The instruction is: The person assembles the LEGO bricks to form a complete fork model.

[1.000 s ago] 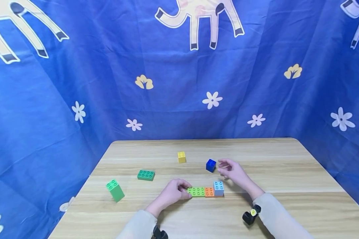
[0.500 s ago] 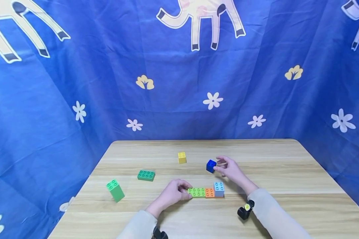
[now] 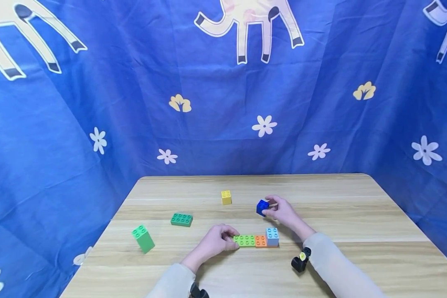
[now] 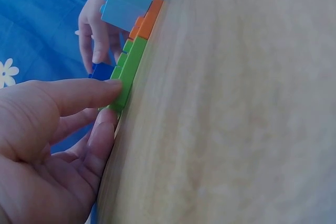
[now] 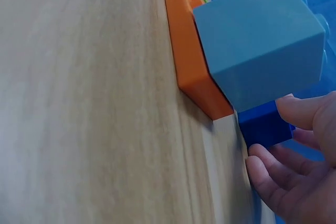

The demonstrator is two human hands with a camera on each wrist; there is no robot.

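Note:
My left hand [image 3: 217, 241] pinches the left end of a flat lime green brick [image 3: 247, 241] between thumb and fingers. Beside that brick, in one row, lies an orange brick [image 3: 260, 241] with a light blue brick [image 3: 272, 236] stacked on its right part. Behind the row, my right hand [image 3: 281, 211] has thumb and fingers around a dark blue brick [image 3: 262, 207], which appears to stand on the table. In the right wrist view the light blue brick partly hides the dark blue brick [image 5: 265, 124]. Seen from the left wrist, the thumb presses the lime green brick [image 4: 129, 74].
A yellow brick [image 3: 226, 197] stands toward the back of the wooden table [image 3: 339, 215]. Farther left are a flat dark green brick [image 3: 181, 219] and a tall bright green brick [image 3: 143, 239]. A blue patterned curtain [image 3: 223, 145] hangs behind the table.
My right hand has moved left to the dark blue brick and closed its thumb and fingers around it. The left hand and the brick row have stayed in place.

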